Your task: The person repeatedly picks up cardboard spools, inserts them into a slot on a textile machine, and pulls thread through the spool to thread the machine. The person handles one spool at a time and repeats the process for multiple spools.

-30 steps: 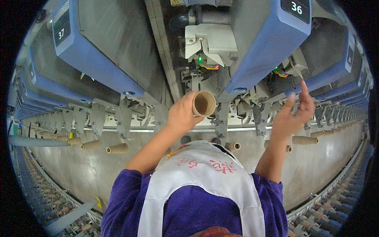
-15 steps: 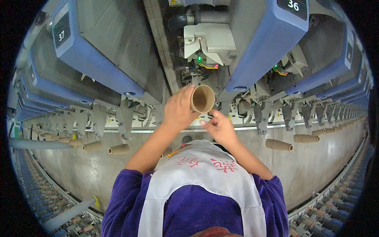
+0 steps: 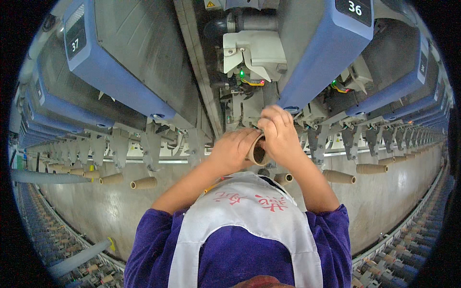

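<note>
A brown paper yarn cone (image 3: 253, 161) is tilted so its open wide end faces me, and its dark inside shows. My left hand (image 3: 235, 150) is closed around its left side. My right hand (image 3: 282, 135) is at the cone's right side, its fingers bent and drawn together above the rim; its fingertips, and whatever they may pinch, cannot be made out. Both hands are in front of the winding machine, beneath a white yarn-handling unit (image 3: 254, 50) with green and red lights. A second brown cone (image 3: 284, 178) shows beside my apron.
Blue-edged machine housings (image 3: 120, 72) rise on both sides of the gap ahead. Brown cones stick out along the row at left (image 3: 144, 182) and right (image 3: 339, 176). Grey hoses (image 3: 53, 176) lie at the left. Racks of small bobbins (image 3: 408, 249) curve along the lower edges.
The cone has come nearer to me and slightly right in my left hand. My right hand has risen from below the cone to its upper right side, its fingers now bent over the rim.
</note>
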`<state>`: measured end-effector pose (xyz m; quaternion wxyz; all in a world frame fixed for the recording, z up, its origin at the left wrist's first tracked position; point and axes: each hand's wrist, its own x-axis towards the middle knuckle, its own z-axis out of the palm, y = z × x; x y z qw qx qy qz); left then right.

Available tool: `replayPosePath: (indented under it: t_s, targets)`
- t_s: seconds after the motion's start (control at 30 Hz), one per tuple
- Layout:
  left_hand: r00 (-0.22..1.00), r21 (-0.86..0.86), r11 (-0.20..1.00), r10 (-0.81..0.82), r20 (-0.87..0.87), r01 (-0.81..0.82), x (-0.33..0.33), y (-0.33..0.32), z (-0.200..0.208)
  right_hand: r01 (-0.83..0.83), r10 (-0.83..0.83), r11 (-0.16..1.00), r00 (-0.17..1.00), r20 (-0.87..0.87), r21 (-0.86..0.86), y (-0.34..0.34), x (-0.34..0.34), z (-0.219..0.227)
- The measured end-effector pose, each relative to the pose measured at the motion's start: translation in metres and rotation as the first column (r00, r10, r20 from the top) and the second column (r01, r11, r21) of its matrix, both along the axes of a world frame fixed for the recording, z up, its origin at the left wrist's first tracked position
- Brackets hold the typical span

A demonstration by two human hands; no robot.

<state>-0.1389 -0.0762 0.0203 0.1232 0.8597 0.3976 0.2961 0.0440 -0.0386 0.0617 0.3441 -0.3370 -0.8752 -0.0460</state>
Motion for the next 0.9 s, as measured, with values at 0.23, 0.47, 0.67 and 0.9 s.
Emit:
replayPosePath:
  t_s: [0.23,0.47,0.67,0.9]
  targets:
    - [0.922,-0.301,0.936,0.268,0.278,-0.181,-0.003,0.016,0.052,-0.104,0.041,0.989,0.879,-0.475,-0.108,0.015,0.017,0.075]
    - [0.818,-0.020,0.958,0.255,0.515,-0.286,-0.042,0.120,0.209,0.283,-0.131,0.866,0.924,-0.360,0.412,0.083,0.054,0.248]
    - [0.886,0.027,0.900,0.424,0.186,-0.436,-0.043,0.213,0.355,0.608,-0.617,0.766,0.787,-0.027,0.212,0.168,0.036,0.359]
    - [0.792,0.452,0.766,0.582,-0.184,-0.458,0.000,0.264,0.409,0.571,-0.709,0.698,0.638,0.301,0.433,0.220,0.031,0.380]
